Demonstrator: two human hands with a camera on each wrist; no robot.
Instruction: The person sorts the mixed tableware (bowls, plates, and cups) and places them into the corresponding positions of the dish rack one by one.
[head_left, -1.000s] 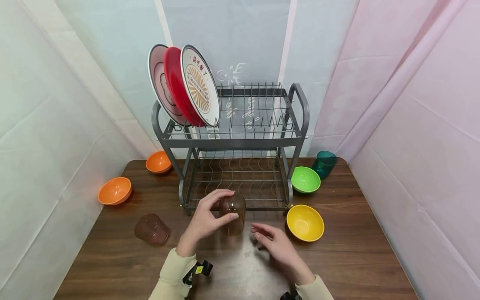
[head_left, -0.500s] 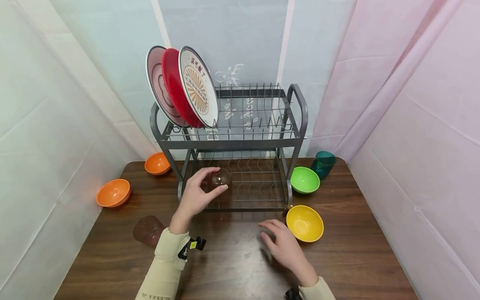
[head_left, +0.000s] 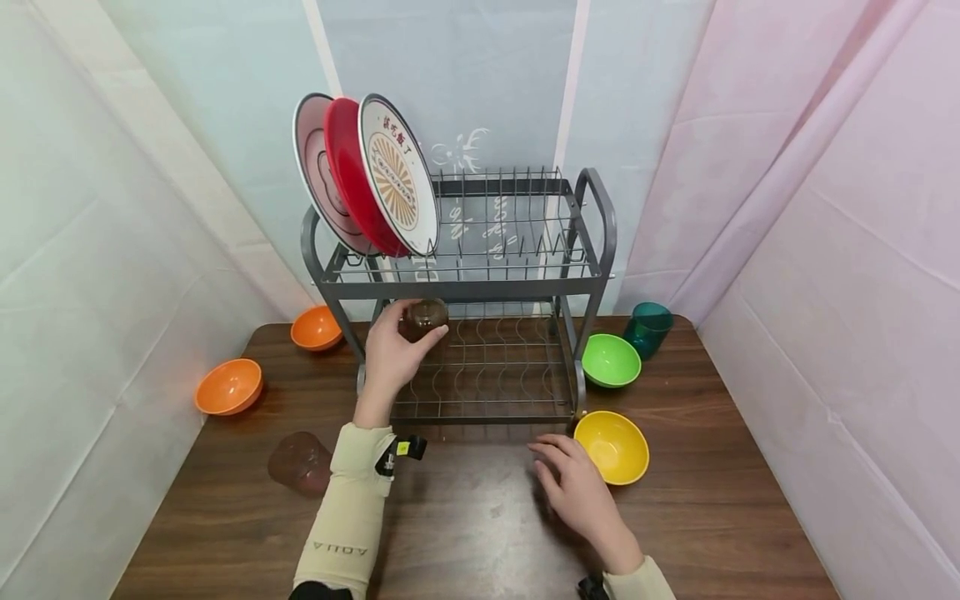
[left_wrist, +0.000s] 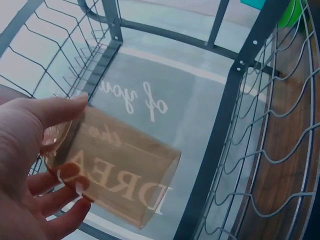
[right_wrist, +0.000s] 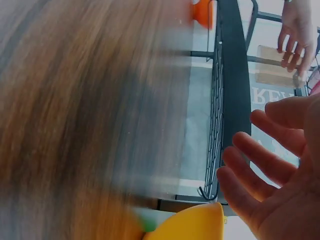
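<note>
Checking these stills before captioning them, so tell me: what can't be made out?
Red plate: head view, partly hidden by the white plate.
Reddish-brown glass: head view, right end behind the left sleeve.
Left wristband: head view, white marking too small to read.
Left hand: left wrist view, cut off by the left edge.
Tabletop: right wrist view, grain blurred.

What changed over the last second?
The left hand carried the brown glass forward from in front of the rack to over its lower tier, grip kept. The right hand drifted right, holding nothing. Plates, bowls, teal cup and second brown glass stayed put.
</note>
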